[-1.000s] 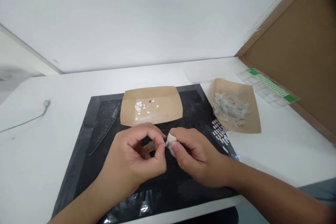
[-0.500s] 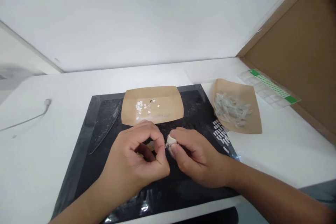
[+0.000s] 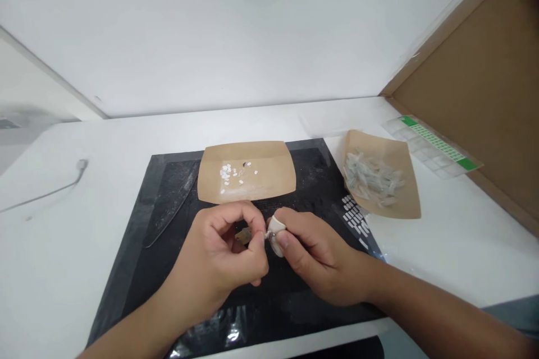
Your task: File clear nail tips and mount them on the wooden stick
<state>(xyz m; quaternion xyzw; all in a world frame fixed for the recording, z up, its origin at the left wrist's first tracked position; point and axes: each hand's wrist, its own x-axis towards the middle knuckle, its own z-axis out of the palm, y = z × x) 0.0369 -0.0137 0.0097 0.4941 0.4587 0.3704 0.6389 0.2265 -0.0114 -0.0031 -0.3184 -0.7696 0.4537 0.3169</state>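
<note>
Over the black mat [image 3: 168,286], my right hand [image 3: 324,255] grips a small whitish rounded object [image 3: 277,227] between thumb and fingers. A line runs across the object's pale surface near its top. My left hand [image 3: 223,255] is pinched closed beside it, thumb against fingertip, on a short thin piece [image 3: 266,234] that reaches to the object's left side. Its exact kind is too small to make out. Through the gap in my left hand shows a yellowish piece [image 3: 243,235], partly hidden by the fingers.
Beyond my hands lies a brown paper tray [image 3: 269,165] with small white pieces. To the right, another brown paper tray [image 3: 410,196] holds pale translucent strips. White labels [image 3: 353,213] line the mat's right edge. A clear compartment box [image 3: 435,146] and a cable [image 3: 63,185] lie on the table.
My left hand's fingers have shifted slightly, with a lower finger now showing beneath. The pale object shows a little more between my hands. The whole view has moved slightly.
</note>
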